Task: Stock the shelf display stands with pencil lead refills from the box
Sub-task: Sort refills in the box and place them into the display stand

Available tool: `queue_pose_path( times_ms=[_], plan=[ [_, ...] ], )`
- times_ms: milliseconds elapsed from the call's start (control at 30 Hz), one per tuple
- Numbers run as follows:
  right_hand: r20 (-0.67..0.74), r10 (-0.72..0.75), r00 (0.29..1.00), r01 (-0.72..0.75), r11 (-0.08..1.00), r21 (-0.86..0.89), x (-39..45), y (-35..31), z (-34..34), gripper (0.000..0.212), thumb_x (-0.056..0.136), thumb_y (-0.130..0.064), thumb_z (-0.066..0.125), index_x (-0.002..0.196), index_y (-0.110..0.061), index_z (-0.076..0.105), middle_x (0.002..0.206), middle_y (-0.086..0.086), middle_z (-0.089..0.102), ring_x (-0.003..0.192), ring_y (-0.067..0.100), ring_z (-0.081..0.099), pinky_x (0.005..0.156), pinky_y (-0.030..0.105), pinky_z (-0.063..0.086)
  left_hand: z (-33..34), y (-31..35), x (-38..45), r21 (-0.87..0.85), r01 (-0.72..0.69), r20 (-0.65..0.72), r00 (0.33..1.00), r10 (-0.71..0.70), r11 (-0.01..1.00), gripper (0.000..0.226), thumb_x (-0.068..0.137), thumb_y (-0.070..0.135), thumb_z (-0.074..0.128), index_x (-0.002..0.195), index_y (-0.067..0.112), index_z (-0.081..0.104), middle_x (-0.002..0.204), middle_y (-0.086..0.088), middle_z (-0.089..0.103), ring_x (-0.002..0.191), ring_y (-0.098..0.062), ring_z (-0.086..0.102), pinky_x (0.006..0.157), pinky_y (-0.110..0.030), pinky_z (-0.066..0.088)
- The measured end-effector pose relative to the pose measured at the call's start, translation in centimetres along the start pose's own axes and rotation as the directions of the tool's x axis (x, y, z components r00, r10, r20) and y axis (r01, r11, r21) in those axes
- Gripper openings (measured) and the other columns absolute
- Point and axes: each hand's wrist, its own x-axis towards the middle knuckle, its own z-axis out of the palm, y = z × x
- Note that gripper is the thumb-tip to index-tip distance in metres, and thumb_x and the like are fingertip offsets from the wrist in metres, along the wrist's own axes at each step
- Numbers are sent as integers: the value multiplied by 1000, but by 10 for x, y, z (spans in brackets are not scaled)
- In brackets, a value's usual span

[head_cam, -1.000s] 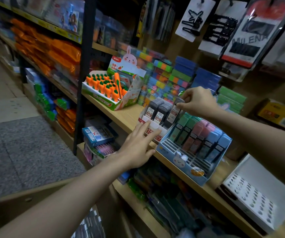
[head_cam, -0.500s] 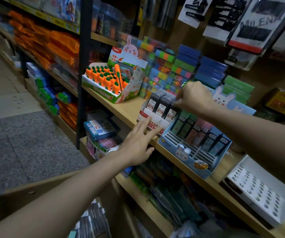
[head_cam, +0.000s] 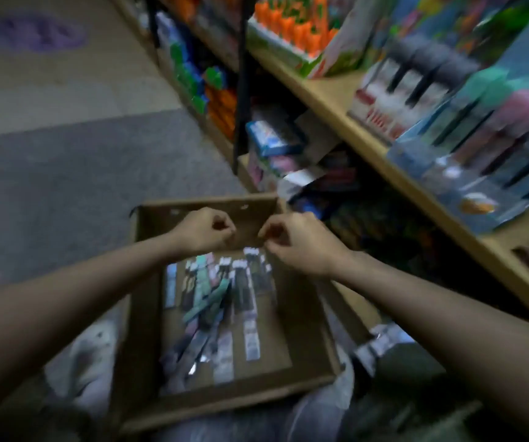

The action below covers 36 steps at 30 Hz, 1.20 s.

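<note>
A brown cardboard box (head_cam: 148, 314) lies low in front of me with several pencil lead refill packs (head_cam: 224, 301) loose on its floor. Both hands hover over the box's far end, close together. My left hand (head_cam: 207, 231) and my right hand (head_cam: 295, 244) have curled fingers, and I see nothing held in either. On the wooden shelf (head_cam: 330, 97) to the right stand a red-and-white display stand (head_cam: 384, 113) with dark refill cases and a blue display stand (head_cam: 467, 183) with green, pink and blue cases. The view is motion-blurred.
A display of orange carrot-shaped items (head_cam: 291, 30) sits further along the shelf. A black upright post (head_cam: 240, 90) divides the shelving. Lower shelves hold packed stationery (head_cam: 275, 135). Grey and beige floor tiles (head_cam: 65, 138) lie to the left.
My view has swung down from the shelf to the box. The right hand left the red-and-white stand, the left hand left the shelf edge; both now hang over the box.
</note>
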Motion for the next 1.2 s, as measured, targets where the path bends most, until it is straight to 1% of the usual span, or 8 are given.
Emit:
queue_pose_path(
  times_ms=[100,200,333,467,633,867,1067,1200],
  plan=[
    [207,72,976,-83,995,47,2,8,64,20,85,-15,63,103,-15,72,100,6,73,96,23,66,75,22,41,29,-63,-28,-136,277,-43,957,-285,951,18,90,16,63,73,21,65,74,-1,67,75,-15,60,76,-29,50],
    [325,179,929,-214,974,77,9,23,116,23,87,-12,61,108,-10,70,104,8,71,96,22,65,80,26,49,72,-102,-54,-337,458,-83,856,-510,823,11,91,10,63,80,10,64,90,-22,68,82,-20,59,77,-30,46],
    [426,292,856,-375,919,123,10,47,175,21,86,-15,71,105,-9,67,99,6,68,89,18,64,71,22,50,131,-123,-72,-413,632,-29,711,-703,656,17,88,13,67,77,15,55,97,-17,67,102,-30,64,81,-28,46],
    [485,351,801,-471,869,149,3,64,221,21,78,-21,80,92,-18,64,87,-1,65,80,12,61,76,31,56,156,-132,-70,-237,723,-38,661,-749,649,8,86,16,69,92,13,64,102,-7,65,98,-23,62,77,-25,45],
    [436,301,848,-409,895,178,5,72,250,39,70,-36,86,97,-25,60,95,-7,57,76,5,54,52,14,37,176,-142,-62,-131,716,-71,683,-727,686,36,80,18,75,112,14,58,117,-9,62,108,-26,58,93,-38,50],
    [537,221,814,-265,964,6,8,76,274,63,66,-38,86,118,-21,56,120,0,58,103,20,58,84,37,53,188,-155,-52,-56,687,-54,723,-689,725,54,70,17,84,112,17,50,115,-7,59,109,-27,57,94,-43,50],
    [505,249,826,-334,939,84,8,76,279,35,76,-25,79,98,-27,52,95,-7,61,93,15,62,76,32,54,195,-160,-47,-132,677,-109,717,-689,724,42,74,23,82,98,22,47,109,-4,58,103,-25,58,89,-43,53],
    [403,308,862,-426,870,248,9,77,263,23,81,-13,75,92,-22,56,89,-6,60,84,11,61,69,26,53,195,-159,-46,-163,639,-126,742,-658,752,23,83,26,74,102,18,64,104,-7,65,95,-25,62,86,-41,54]
  ],
)
